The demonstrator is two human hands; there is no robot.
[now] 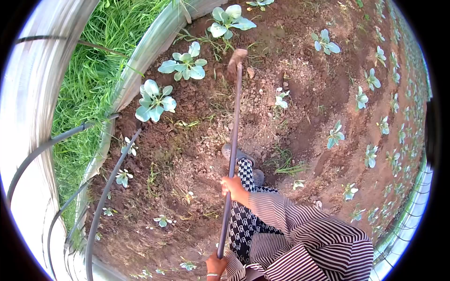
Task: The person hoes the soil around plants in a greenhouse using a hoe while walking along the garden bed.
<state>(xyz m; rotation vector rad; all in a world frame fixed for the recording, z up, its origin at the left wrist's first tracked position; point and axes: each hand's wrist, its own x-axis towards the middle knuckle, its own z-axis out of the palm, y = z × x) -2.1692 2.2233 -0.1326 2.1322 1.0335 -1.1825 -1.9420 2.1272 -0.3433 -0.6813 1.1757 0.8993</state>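
Observation:
A long-handled hoe (pixel 236 107) reaches forward over the soil, its earth-coloured blade (pixel 237 57) at ground level near the leafy plants. Partway along the handle, my right hand (pixel 234 188) is closed around it. Lower down, near the handle's rear end, my left hand (pixel 216 265) also grips it, a band showing at the wrist. Closest to the blade are a broad-leaved seedling (pixel 228 22) beyond it and another seedling (pixel 186 65) to its left. Whether the blade's edge is sunk in the soil I cannot tell.
A larger seedling (pixel 154 100) grows by the plastic sheeting (pixel 126 79) on the left. Grey pipes (pixel 110 182) curve up there, with tall grass (pixel 75 140) behind. Rows of young plants (pixel 361 98) cover the right side. My shoes (pixel 239 153) stand beside the handle.

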